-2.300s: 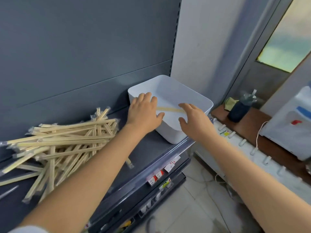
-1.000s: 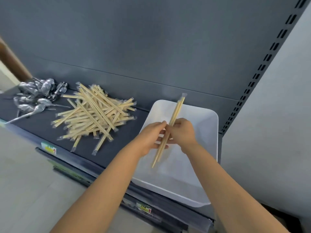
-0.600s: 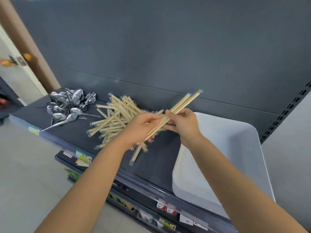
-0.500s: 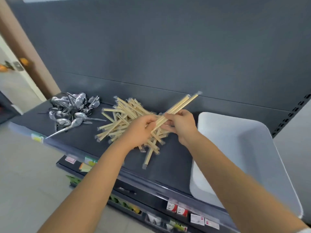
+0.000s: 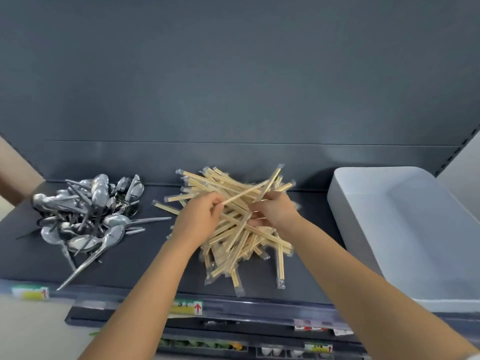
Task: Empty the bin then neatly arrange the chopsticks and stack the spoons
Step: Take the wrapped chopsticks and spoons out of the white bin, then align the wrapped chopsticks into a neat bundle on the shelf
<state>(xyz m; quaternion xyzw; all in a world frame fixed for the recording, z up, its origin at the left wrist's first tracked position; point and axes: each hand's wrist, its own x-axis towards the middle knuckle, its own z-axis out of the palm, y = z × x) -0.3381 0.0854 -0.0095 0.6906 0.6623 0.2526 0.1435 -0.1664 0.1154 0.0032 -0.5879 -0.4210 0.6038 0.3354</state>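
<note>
Left of the white bin [image 5: 358,229], whose visible inside holds nothing, the wrapped chopsticks [image 5: 246,245] lie in a crisscross heap on the dark shelf [image 5: 135,263]. Farther left of the bin, the metal spoons [image 5: 85,216] sit in a tangled pile. Emptying looks done. The left hand [image 5: 200,219] pinches the end of one wrapped pair, and the right hand [image 5: 275,211] has its fingers curled round another above the heap. Lining up the chopsticks seems barely begun, and the spoons are not yet stacked.
</note>
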